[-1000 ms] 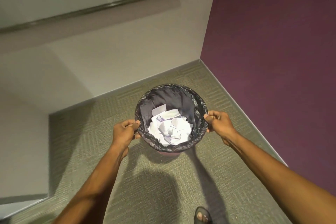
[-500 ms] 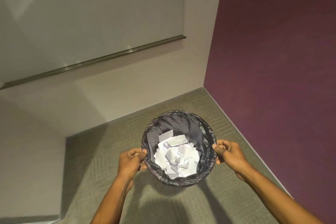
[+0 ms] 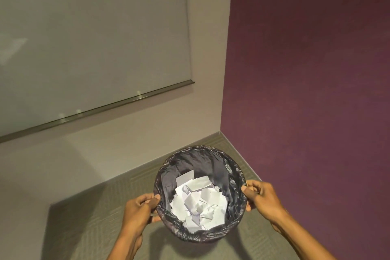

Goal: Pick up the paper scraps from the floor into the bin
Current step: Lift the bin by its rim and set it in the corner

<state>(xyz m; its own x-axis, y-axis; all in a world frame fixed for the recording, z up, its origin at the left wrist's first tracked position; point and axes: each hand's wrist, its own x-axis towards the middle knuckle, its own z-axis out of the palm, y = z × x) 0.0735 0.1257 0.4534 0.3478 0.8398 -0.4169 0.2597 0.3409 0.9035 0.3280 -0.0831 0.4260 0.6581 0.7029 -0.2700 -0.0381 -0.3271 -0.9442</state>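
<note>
A round bin [image 3: 207, 155] lined with a black plastic bag is held between both my hands over the carpet near the room's corner. Several white paper scraps [image 3: 197, 202] lie heaped inside it. My left hand [image 3: 140, 210] pinches the bin's left rim, thumb over the edge. On the opposite side, my right hand [image 3: 262, 198] grips the right rim the same way. No scraps show on the visible floor.
A grey-green carpet [image 3: 88, 224] covers the floor. A beige wall with a glass board and its metal ledge [image 3: 101, 107] rises ahead. A purple wall [image 3: 306, 91] stands close on the right, meeting the beige one in a corner behind the bin.
The view has tilted upward, so the bin and both hands sit lower in the frame and more wall shows. Both hands keep their hold on the rim.
</note>
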